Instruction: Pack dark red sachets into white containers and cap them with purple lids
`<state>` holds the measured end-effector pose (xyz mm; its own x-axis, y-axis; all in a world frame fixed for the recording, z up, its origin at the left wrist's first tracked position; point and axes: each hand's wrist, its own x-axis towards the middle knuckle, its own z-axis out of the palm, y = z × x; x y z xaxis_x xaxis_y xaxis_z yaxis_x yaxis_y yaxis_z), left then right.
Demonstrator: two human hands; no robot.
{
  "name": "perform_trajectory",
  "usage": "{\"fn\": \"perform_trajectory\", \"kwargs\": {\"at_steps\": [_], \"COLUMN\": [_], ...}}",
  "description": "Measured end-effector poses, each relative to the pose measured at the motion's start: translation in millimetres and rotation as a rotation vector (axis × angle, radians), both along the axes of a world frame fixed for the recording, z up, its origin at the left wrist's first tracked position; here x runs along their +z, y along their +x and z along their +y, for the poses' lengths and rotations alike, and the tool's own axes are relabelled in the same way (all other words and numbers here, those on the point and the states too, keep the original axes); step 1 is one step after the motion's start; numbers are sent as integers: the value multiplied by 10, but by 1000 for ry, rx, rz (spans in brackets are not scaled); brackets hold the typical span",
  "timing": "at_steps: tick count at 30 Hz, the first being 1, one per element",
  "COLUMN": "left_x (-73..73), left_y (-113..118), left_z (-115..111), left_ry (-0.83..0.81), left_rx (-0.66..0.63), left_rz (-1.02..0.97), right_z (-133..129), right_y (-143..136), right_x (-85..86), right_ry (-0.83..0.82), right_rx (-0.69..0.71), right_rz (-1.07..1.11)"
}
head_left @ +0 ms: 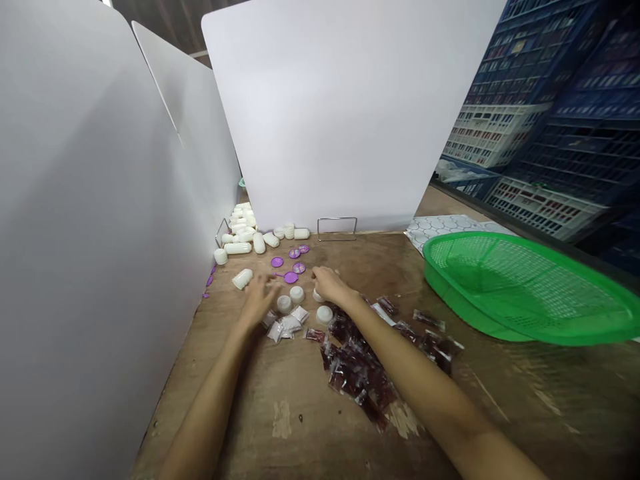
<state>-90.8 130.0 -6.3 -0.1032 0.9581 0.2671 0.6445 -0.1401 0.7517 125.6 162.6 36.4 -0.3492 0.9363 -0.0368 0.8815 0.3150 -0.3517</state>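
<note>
My left hand (260, 298) is slightly blurred, with its fingers apart over the wooden table. Beside it lie a white ribbed stack of small cups (243, 279) and a purple disc with a thin handle (291, 277). My right hand (330, 285) is curled, its fingertips close together; whatever they pinch is hidden. Partly under that hand sits a small white cup (317, 296). Between and below the hands are more white cups (285, 304), bottoms up. Small clear packets of white contents (287, 325) lie in front of the left hand. A heap of dark red packets (357, 367) spreads beneath my right forearm.
A green plastic basket (530, 327) stands at the right. Several white cup stacks (237, 248) lie at the back left, near purple discs (277, 262). White partitions (330, 120) rise behind and at left, with a wire stand (337, 239). Crates (480, 133) are stacked beyond.
</note>
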Motion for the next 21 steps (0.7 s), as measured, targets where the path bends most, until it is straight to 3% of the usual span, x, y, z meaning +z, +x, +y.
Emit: {"fn": "perform_trajectory", "kwargs": {"at_steps": [2,4,9,15,18,21], "left_x": [-88,-177,-268,-173,-76,29], "left_y": [159,250,201,248,312,432], "left_z": [-125,-204,-257,-203,-131,-191], "left_ry": [-39,-46,1,-10,-10,11], "left_rx": [-161,-219,-123,-165,-131,-47], "left_rz": [18,19,-19,-72,-159,-295], "right_z": [-65,-204,-630,-664,-617,-644], "right_y": [-41,-116,-237,-195,-91,26], "right_x": [-2,-19,-215,-446,-427,-338], "right_ry": [6,7,57,80,110,175], "right_rx": [67,174,280,192,105,-76], "right_rz": [18,39,98,250,389,561]}}
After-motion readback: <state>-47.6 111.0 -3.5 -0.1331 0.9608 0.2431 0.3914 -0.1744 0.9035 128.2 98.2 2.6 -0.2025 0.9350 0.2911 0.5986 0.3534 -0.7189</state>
